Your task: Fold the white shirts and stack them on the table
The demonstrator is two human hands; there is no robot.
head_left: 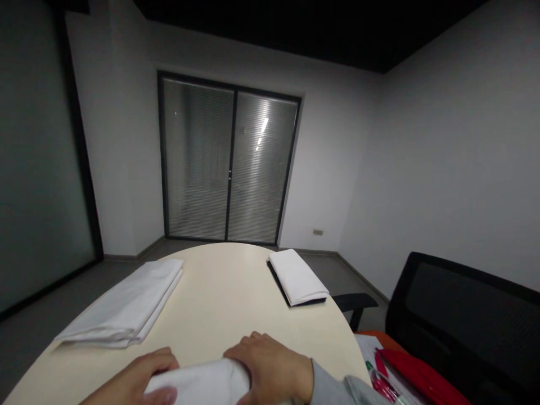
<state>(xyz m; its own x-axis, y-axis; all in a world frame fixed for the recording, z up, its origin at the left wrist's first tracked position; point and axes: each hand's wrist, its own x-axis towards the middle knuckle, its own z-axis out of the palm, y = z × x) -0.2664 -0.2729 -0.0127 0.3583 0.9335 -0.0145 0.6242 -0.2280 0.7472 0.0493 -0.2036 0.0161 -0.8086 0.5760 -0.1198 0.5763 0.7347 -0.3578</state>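
Both my hands rest at the near edge of a cream round table. My left hand curls around the left end of a white cloth. On the right end of that cloth lies my right hand, fingers bent over it and pressing down. The cloth is bunched or rolled between the two hands, and its lower part is cut off by the frame. A grey sleeve covers my right wrist.
A folded white sheet lies on the table's left. A smaller folded white cloth sits on something dark at the far right. A black chair stands to the right, with red items and papers beside it. Blinds cover the glass doors beyond.
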